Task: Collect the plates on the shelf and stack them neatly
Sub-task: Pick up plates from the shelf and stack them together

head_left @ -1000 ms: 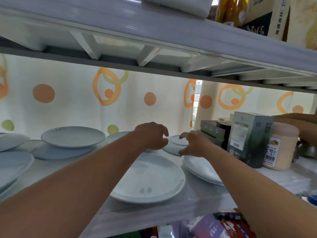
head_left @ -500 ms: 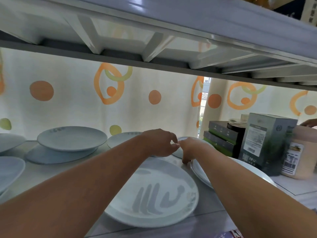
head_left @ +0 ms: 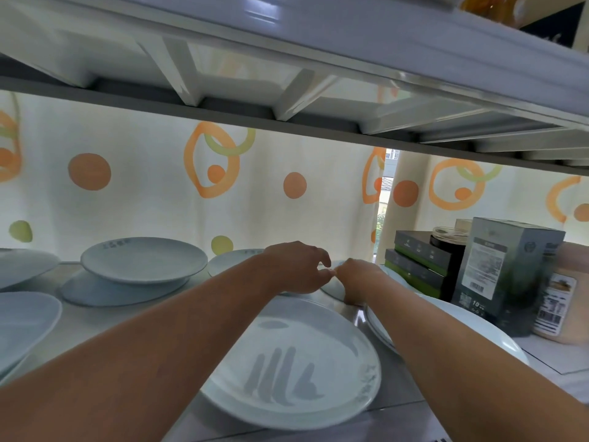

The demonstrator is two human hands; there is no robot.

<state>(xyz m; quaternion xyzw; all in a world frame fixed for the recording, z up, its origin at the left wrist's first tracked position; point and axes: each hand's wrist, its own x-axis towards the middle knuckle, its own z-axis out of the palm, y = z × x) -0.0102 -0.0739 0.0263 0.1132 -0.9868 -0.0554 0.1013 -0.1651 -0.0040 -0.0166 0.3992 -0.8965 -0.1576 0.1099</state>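
Where the frame is widest, a white shelf (head_left: 105, 317) runs from the left edge to the lower right, with the ribbed underside of an upper shelf (head_left: 287, 78) filling the top of the picture and a pale curtain (head_left: 143, 193) printed with orange rings and dots hanging behind. Lower centre, a large white plate (head_left: 296, 371) with grey brush marks lies flat at the front edge of the shelf, partly under the left forearm. To its right another white plate (head_left: 478, 323) lies under the right forearm. At centre left two plates (head_left: 143, 263) sit one on the other, the upper one off centre, and more plates (head_left: 22, 323) crowd the left edge. On the right stand a grey carton (head_left: 506, 266), a stack of dark flat boxes (head_left: 417, 263), a dark jar (head_left: 446, 250) behind them and a tan labelled tub (head_left: 561, 298). At centre, the left hand (head_left: 299, 269) and the right hand (head_left: 357, 279) meet fingertip to fingertip over a small plate (head_left: 333, 283) far back on the shelf, just beyond the large one. Both hands are curled, fingers bent down at the small plate's rim; whether either is actually clamped on it cannot be told.
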